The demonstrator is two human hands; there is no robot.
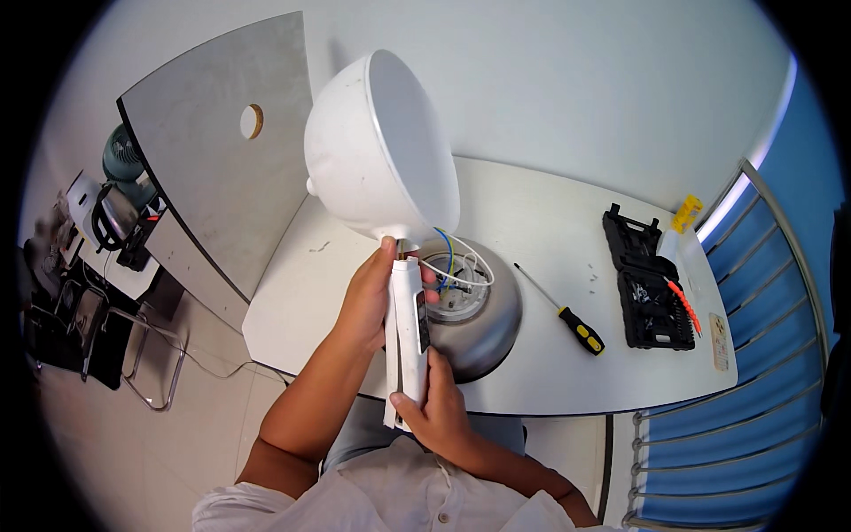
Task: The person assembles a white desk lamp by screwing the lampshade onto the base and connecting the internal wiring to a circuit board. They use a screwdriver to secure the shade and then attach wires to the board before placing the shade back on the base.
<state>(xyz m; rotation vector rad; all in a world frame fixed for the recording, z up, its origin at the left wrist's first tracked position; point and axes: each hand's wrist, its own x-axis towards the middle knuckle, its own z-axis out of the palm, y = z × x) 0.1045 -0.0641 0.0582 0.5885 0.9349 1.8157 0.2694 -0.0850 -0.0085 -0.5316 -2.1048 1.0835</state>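
Note:
A white bowl-shaped shell [359,146] is raised above the table, its hollow side facing right. From its lower edge hangs a white handle [405,341] with a dark panel and a long gap along its seam. My left hand [363,301] is closed round the handle's upper end, next to the shell. My right hand [439,412] grips its lower end, thumb across the front. Behind the handle a rounded metal pot [492,332] rests upside down on the table. Blue, yellow-green and white wires [479,266] run from its round base up toward the handle joint.
A black-and-yellow screwdriver [581,330] lies right of the pot. Further right are an opened black tool case [651,306], an orange-red tool [684,306] and a yellow object [687,213]. A grey panel [204,168] stands at left; a metal railing [753,319] runs along the right.

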